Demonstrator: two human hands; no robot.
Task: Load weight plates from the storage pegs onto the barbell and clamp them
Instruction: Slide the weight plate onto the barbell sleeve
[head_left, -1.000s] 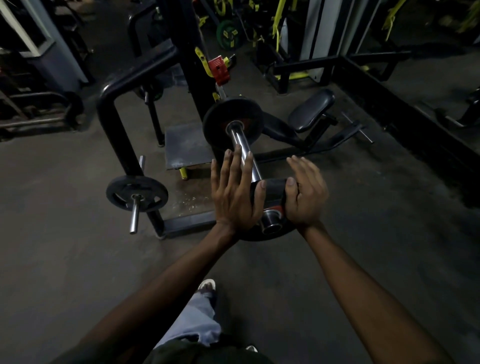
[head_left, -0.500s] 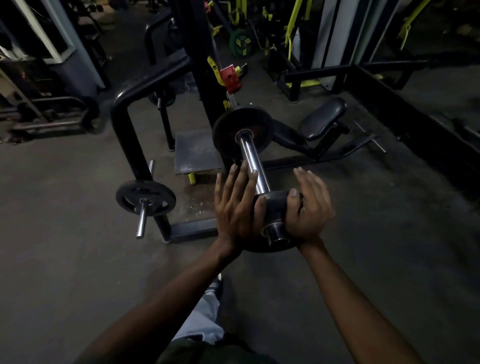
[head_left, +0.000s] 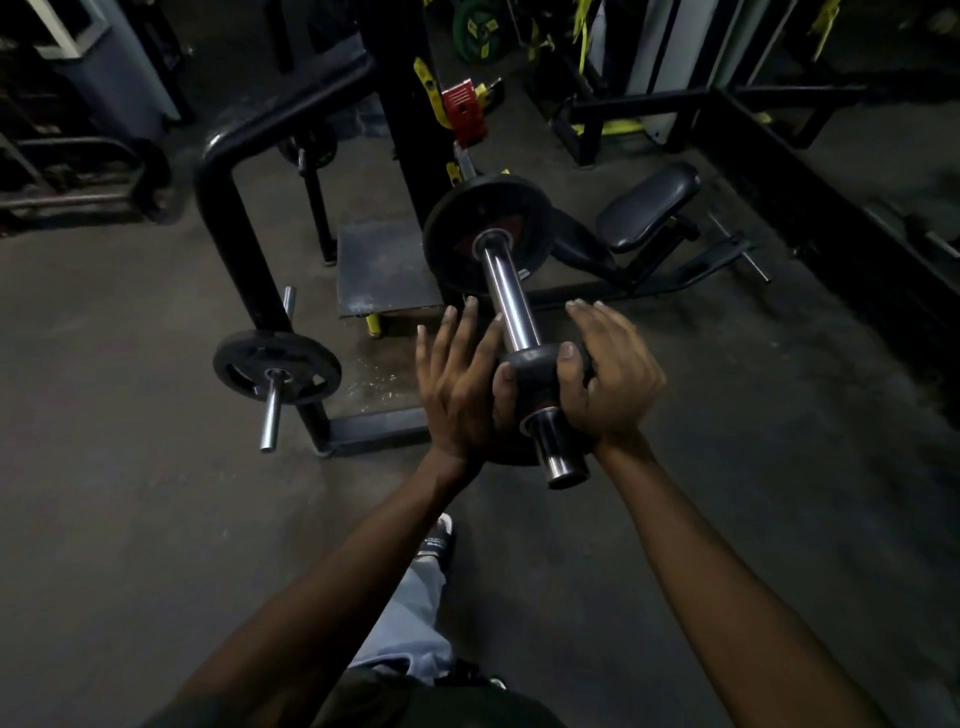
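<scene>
A chrome barbell sleeve points toward me. A black weight plate sits on it near its end, with the sleeve tip sticking out below. My left hand presses flat against the plate's left side, fingers straight. My right hand grips the plate's right edge, thumb over its rim. Farther up the sleeve sits a larger black plate with a red centre.
A black plate hangs on a chrome storage peg of the black rack frame at left. A padded seat stands behind the bar at right. A red clamp-like part hangs on the upright. Grey concrete floor lies all around.
The plate has slid a little farther up the sleeve, so more of the sleeve's end shows. The camera has moved closer and tilted.
</scene>
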